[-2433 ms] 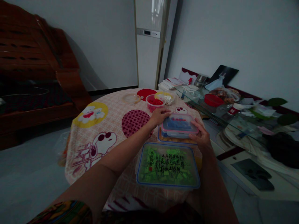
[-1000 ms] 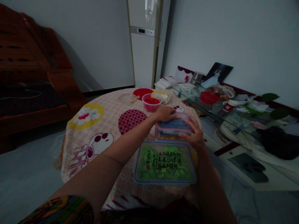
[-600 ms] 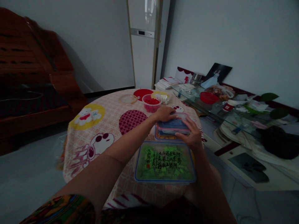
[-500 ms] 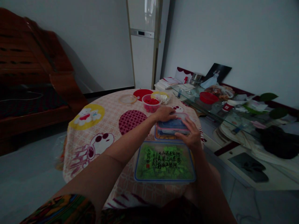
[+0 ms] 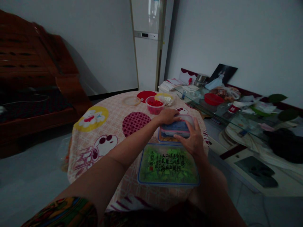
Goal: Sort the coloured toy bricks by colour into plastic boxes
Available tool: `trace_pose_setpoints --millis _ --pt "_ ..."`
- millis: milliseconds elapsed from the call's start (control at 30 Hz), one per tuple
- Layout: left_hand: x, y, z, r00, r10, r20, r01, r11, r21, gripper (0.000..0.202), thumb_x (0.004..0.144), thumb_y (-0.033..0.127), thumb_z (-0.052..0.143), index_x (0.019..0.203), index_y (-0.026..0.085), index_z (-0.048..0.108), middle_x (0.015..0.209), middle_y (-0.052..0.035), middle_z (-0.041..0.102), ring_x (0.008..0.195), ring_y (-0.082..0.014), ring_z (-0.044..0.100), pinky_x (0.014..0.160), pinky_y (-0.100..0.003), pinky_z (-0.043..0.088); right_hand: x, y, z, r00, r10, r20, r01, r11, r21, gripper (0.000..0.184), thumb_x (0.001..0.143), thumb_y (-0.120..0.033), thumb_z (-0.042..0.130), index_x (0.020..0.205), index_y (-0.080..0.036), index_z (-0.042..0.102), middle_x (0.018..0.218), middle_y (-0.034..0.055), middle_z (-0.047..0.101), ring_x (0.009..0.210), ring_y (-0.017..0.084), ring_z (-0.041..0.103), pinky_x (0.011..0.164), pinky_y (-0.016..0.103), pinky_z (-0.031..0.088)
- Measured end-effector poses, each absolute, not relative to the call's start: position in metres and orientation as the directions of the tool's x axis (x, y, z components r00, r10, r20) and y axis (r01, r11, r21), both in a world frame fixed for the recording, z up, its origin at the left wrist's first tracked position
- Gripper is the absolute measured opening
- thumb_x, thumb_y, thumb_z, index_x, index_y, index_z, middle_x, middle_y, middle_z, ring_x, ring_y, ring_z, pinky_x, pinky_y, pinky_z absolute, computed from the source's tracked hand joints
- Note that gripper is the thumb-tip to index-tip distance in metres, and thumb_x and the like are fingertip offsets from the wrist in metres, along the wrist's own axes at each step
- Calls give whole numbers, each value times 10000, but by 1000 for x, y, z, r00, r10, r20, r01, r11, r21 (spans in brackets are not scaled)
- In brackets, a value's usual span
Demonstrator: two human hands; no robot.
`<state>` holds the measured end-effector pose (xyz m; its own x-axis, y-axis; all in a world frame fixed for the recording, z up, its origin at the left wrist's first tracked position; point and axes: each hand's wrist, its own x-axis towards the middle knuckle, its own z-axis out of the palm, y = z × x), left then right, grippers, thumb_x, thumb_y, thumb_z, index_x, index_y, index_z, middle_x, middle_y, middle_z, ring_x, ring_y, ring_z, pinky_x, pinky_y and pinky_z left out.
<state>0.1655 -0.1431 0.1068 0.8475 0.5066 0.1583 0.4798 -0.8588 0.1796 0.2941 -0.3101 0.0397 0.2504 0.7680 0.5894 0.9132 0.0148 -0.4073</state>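
A small plastic container (image 5: 175, 127) with blue contents and a pink-edged clear lid sits on another container (image 5: 163, 139) with a blue rim and orange-brown contents. My left hand (image 5: 169, 116) holds its far left side, fingertips curled over the lid and partly hidden. At its right side, my right hand (image 5: 193, 137) grips it, thumb on the near edge and fingers on the lid. Close to me lies a larger blue-rimmed box (image 5: 168, 165) with green packets inside and black characters on its lid.
A round tub (image 5: 155, 106) of red pieces stands at the back of the cloth-covered table (image 5: 111, 170), near a clear round lid (image 5: 131, 101) and a red disc (image 5: 146, 95). To the right is a cluttered glass shelf (image 5: 222, 115) with a red bowl (image 5: 213, 99).
My right thumb has shifted left along the container's near edge, and the right fingers have drawn closer together. My left hand stays on the container. The view has shifted slightly.
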Motion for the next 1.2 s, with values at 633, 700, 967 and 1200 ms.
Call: trace_pose_setpoints --millis 633,700,967,1200 --pt "166 -142 107 847 512 142 488 -855 174 526 1021 552 404 1302 185 654 1317 -115 708 1157 -264 666 926 -351 505 281 -321 51 211 751 626 959 -35 -280 769 855 -776 590 1390 -223 574 1491 204 544 1156 415 630 1011 581 482" --pt "166 -144 107 848 512 138 488 -855 173 526 1024 552 399 1301 186 654 1312 -114 710 1151 -263 669 922 -350 508 279 -322 56 217 765 606 963 -67 -261 770 858 -777 584 1371 -204 591 1430 226 581 1138 426 630 994 590 487" --pt "167 -146 104 836 525 161 501 -849 169 506 1034 539 392 1291 190 653 1300 -118 711 1139 -265 676 915 -357 516 279 -317 71 67 826 560 973 69 -218 707 888 -681 614 1371 -164 619 1398 243 603 1410 515 401 1143 731 302" --pt "167 -150 102 831 525 184 498 -849 178 509 1037 537 383 1300 193 651 1347 -125 689 1185 -288 657 947 -386 514 291 -302 42 3 816 578 958 164 -236 573 929 -503 627 1419 -207 600 1558 152 517 1488 416 379 1199 682 294"
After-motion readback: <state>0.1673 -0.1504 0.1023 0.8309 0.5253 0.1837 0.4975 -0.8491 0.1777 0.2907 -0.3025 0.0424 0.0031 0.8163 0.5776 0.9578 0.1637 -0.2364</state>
